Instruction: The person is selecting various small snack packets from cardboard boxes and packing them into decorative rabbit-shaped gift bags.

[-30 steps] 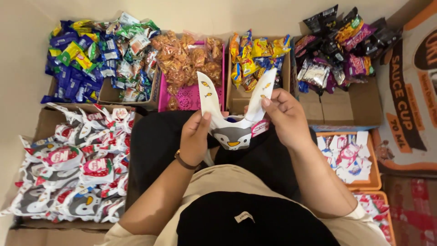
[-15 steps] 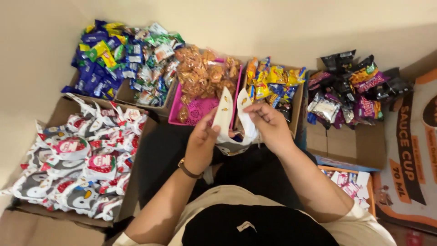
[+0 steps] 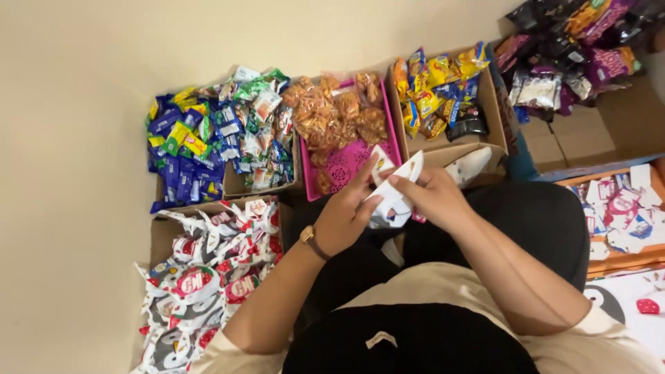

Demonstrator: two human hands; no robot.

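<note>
My left hand (image 3: 346,218) and right hand (image 3: 433,197) now pinch the white paper box (image 3: 395,190) nearer to the pink tray (image 3: 350,163) than before. Its flaps are folded closer, so it looks almost shaped. Snack boxes (image 3: 450,90) lie far.

White paper cutout (image 3: 393,197), looks penguin-printed I think, folded and held upright over the lap near the pink basket (image 3: 346,163).

wall (image 3: 104,41): plain beige | light: soft, even | floor: hidden
</note>
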